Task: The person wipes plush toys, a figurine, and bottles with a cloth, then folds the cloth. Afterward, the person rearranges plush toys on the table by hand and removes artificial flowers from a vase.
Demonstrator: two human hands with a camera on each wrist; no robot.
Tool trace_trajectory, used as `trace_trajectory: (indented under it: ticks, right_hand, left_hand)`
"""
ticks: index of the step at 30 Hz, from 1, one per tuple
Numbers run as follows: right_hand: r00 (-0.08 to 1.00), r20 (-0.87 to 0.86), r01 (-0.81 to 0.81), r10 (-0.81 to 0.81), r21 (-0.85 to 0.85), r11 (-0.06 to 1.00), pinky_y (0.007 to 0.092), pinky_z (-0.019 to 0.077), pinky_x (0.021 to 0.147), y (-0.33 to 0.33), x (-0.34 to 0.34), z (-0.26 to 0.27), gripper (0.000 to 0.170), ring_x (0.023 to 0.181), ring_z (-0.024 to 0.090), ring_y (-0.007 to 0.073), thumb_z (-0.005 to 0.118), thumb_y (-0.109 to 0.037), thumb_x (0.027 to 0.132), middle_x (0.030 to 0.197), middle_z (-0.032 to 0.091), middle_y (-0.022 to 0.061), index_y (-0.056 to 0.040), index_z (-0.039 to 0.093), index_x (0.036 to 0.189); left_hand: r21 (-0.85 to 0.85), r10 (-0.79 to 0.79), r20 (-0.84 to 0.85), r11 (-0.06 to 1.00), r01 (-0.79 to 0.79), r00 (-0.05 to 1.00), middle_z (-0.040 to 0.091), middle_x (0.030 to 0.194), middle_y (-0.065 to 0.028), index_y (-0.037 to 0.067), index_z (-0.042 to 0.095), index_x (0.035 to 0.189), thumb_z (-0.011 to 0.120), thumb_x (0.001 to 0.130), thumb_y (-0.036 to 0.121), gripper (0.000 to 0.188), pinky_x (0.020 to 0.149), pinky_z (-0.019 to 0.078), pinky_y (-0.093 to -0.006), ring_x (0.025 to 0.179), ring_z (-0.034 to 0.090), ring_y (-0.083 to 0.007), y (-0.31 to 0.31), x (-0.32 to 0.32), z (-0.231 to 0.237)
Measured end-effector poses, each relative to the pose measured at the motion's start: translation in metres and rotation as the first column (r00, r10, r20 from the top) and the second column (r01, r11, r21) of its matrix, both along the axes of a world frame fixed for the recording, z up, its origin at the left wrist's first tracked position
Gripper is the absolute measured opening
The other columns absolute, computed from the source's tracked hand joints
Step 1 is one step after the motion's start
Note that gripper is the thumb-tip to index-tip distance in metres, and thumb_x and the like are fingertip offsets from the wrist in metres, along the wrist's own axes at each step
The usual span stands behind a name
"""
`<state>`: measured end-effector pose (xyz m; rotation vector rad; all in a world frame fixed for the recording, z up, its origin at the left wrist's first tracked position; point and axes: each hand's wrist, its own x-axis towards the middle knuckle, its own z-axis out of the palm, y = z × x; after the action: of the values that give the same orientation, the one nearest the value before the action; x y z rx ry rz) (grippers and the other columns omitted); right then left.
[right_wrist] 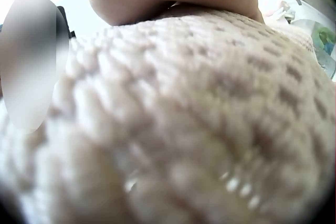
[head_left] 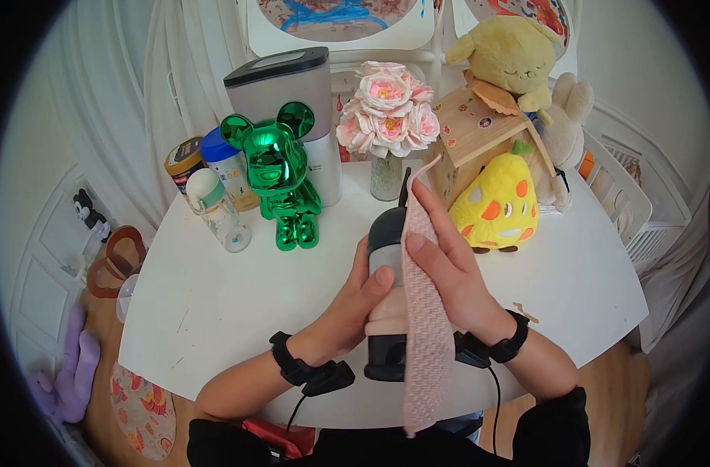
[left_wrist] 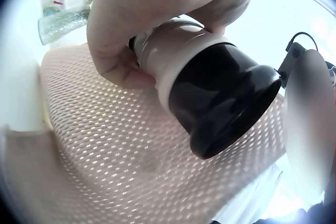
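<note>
A bottle (head_left: pixel 386 311) with a dark top, pale pink body and black base is held tilted over the table's front part. My left hand (head_left: pixel 341 311) grips its middle, thumb across the front; in the left wrist view the fingers curl round the pink body (left_wrist: pixel 176 50) above the black base (left_wrist: pixel 220 95). A pink textured cloth (head_left: pixel 429 335) hangs along the bottle's right side. My right hand (head_left: pixel 460 284) holds the cloth, thumb on the near face and fingers along the far edge. In the right wrist view the cloth (right_wrist: pixel 184 108) fills most of the picture.
On the white table (head_left: pixel 238 327) stand a shiny green bear figure (head_left: pixel 277 171), a clear bottle (head_left: pixel 219 214), tubs and a tall grey container (head_left: pixel 293 86) at the left. Behind are roses (head_left: pixel 390 109) in a vase; at the right, a wooden house (head_left: pixel 479 128) and a yellow plush (head_left: pixel 499 202).
</note>
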<state>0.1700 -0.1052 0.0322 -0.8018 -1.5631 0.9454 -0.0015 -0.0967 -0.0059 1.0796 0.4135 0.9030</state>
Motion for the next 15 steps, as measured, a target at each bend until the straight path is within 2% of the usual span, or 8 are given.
trace_trajectory:
  ticks: [1, 3, 4, 8, 10, 13, 14, 15]
  right_hand:
    - [1.0, 0.002, 0.0, 0.0, 0.002, 1.0, 0.032, 0.0148, 0.122, -0.003, -0.002, -0.002, 0.062, 0.152, 0.022, 0.022, 0.046, -0.015, 0.105, 0.165, 0.023, 0.0148, 0.0009, 0.021, 0.16]
    - [0.987, 0.102, 0.115, -0.123, 0.078, 0.99, 0.0334, 0.013, 0.123, -0.012, -0.01, -0.01, 0.065, 0.153, 0.019, 0.0243, 0.046, -0.017, 0.105, 0.165, 0.021, 0.0168, 0.0023, 0.016, 0.16]
    - [0.975, 0.178, 0.119, -0.135, 0.099, 0.988, 0.0338, 0.0114, 0.123, -0.018, -0.01, -0.009, 0.067, 0.154, 0.016, 0.0255, 0.043, -0.015, 0.105, 0.166, 0.017, 0.0188, 0.0038, 0.011, 0.16]
    - [0.969, 0.208, 0.112, -0.137, 0.125, 0.986, 0.0366, 0.0087, 0.124, -0.031, -0.014, -0.016, 0.07, 0.156, 0.009, 0.0304, 0.043, -0.014, 0.104, 0.167, 0.011, 0.022, 0.0069, 0.006, 0.159]
    - [0.929, 0.312, 0.128, -0.198, 0.232, 0.964, 0.0478, 0.0129, 0.123, -0.037, -0.016, -0.016, 0.078, 0.152, 0.007, 0.0516, 0.053, -0.018, 0.101, 0.161, 0.003, 0.0391, 0.0129, 0.006, 0.156]
    - [0.907, 0.374, 0.094, -0.193, 0.266, 0.959, 0.0525, 0.0121, 0.122, -0.049, -0.023, -0.017, 0.083, 0.149, 0.004, 0.0582, 0.056, -0.02, 0.1, 0.159, -0.002, 0.0428, 0.0134, 0.003, 0.155]
    - [0.899, 0.394, 0.088, -0.191, 0.264, 0.96, 0.056, 0.0129, 0.121, -0.052, -0.025, -0.018, 0.083, 0.148, 0.003, 0.0604, 0.058, -0.02, 0.099, 0.158, 0.001, 0.0442, 0.012, 0.008, 0.156]
    - [0.899, 0.394, 0.088, -0.19, 0.264, 0.961, 0.056, 0.0129, 0.121, -0.057, -0.028, -0.018, 0.083, 0.148, 0.003, 0.0604, 0.058, -0.02, 0.099, 0.158, 0.001, 0.0442, 0.012, 0.008, 0.156]
  left_hand:
    - [0.002, 0.0, 0.002, 1.0, 0.0, 1.0, 0.039, 0.15, -0.0132, 0.015, 0.009, 0.159, 0.062, 0.097, 0.055, 0.092, 0.111, 0.0432, -0.038, 0.135, 0.047, -0.0237, 0.0, -0.002, 0.001]
    - [-0.157, -0.052, -0.036, 0.986, 0.046, 0.998, 0.038, 0.15, -0.0148, 0.013, 0.009, 0.159, 0.063, 0.096, 0.053, 0.092, 0.109, 0.0446, -0.0378, 0.134, 0.048, -0.0239, 0.0, -0.01, 0.006]
    - [-0.092, -0.01, -0.076, 0.996, 0.003, 0.997, 0.04, 0.148, -0.0153, 0.012, 0.012, 0.158, 0.064, 0.097, 0.05, 0.089, 0.108, 0.0454, -0.0373, 0.134, 0.048, -0.0232, -0.001, -0.01, 0.011]
    - [-0.078, 0.009, -0.095, 0.997, -0.016, 0.995, 0.043, 0.145, -0.0151, 0.011, 0.018, 0.156, 0.065, 0.097, 0.046, 0.084, 0.107, 0.0463, -0.0367, 0.132, 0.05, -0.0226, 0.0, -0.008, 0.015]
    - [-0.01, 0.051, -0.131, 0.999, -0.053, 0.99, 0.046, 0.143, -0.0141, 0.01, 0.024, 0.154, 0.066, 0.097, 0.043, 0.078, 0.106, 0.0474, -0.0356, 0.13, 0.052, -0.0217, 0.004, -0.009, 0.015]
    - [-0.015, 0.108, -0.099, 0.994, -0.11, 0.989, 0.046, 0.142, -0.013, 0.01, 0.027, 0.152, 0.067, 0.098, 0.038, 0.073, 0.104, 0.0483, -0.0351, 0.127, 0.054, -0.0204, 0.005, -0.007, 0.016]
    - [-0.015, 0.108, -0.099, 0.994, -0.11, 0.989, 0.046, 0.142, -0.013, 0.01, 0.027, 0.152, 0.067, 0.098, 0.038, 0.073, 0.104, 0.0483, -0.0351, 0.127, 0.054, -0.0204, 0.007, -0.008, 0.015]
    - [-0.115, 0.129, -0.053, 0.984, -0.135, 0.99, 0.049, 0.14, -0.0125, 0.01, 0.032, 0.149, 0.062, 0.1, 0.041, 0.066, 0.104, 0.0487, -0.0352, 0.126, 0.055, -0.0199, 0.01, -0.008, 0.011]
